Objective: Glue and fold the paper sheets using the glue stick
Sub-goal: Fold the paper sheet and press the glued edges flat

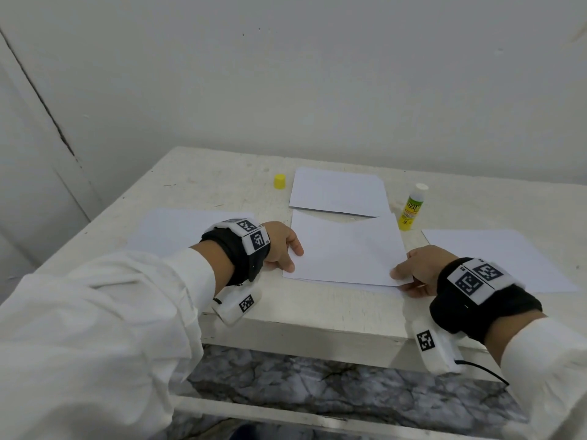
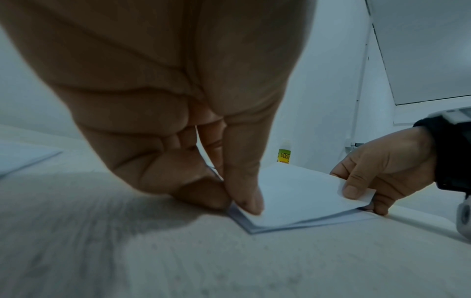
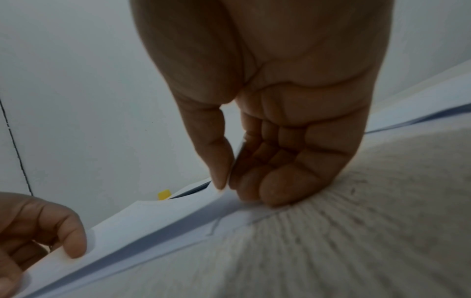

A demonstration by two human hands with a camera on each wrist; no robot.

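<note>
A white paper sheet [image 1: 346,249] lies at the table's near middle, its top layer folded over and held slightly above the lower layer [image 2: 300,197] [image 3: 153,221]. My left hand [image 1: 293,258] [image 2: 229,201] pinches the top layer's near-left corner, thumb on top. My right hand [image 1: 401,281] [image 3: 229,187] pinches the near-right corner, thumb above and fingers beneath. The glue stick [image 1: 411,208] [image 2: 284,156] stands upright and uncapped just beyond the sheet's far-right corner. Its yellow cap [image 1: 279,181] [image 3: 163,195] sits apart at the back left.
Three more white sheets lie around: one at the back [image 1: 336,192], one on the left [image 1: 178,230], one on the right [image 1: 495,258]. The table's front edge [image 1: 301,322] runs just under my wrists. A white wall stands close behind.
</note>
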